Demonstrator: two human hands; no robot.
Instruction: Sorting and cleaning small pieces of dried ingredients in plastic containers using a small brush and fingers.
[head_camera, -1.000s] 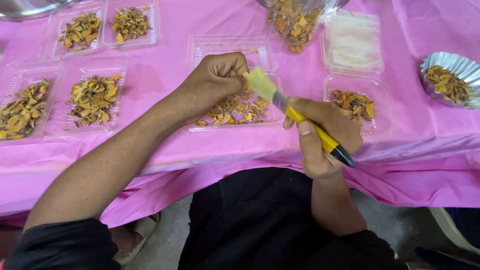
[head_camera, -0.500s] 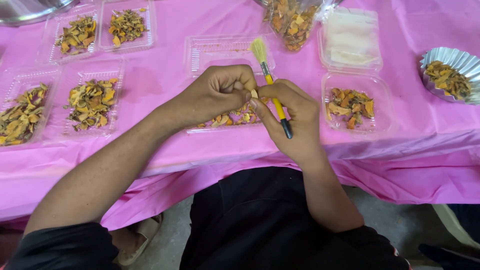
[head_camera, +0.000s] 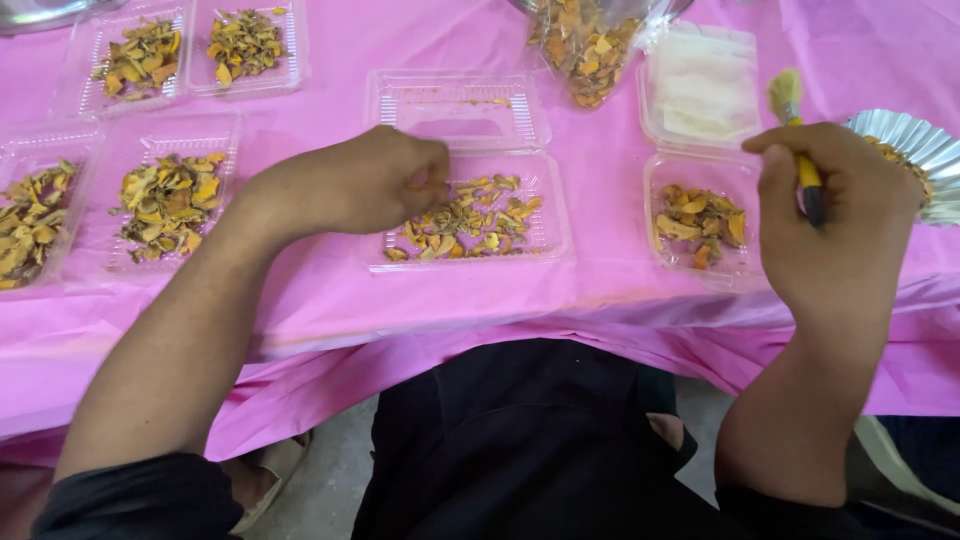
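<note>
left hand (head_camera: 375, 180) curled over tray (head_camera: 545, 245), grip unclear | right hand (head_camera: 840, 215) gripping brush (head_camera: 795, 135)

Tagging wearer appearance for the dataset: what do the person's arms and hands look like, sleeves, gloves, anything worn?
Both hands are bare: no gloves, and no rings, watch or bands show on the left hand or the right hand. The forearms are uncovered up to the elbows. Black sleeves begin around the elbows at the bottom of the picture and match the black clothing on the torso. No markings are visible.
</note>
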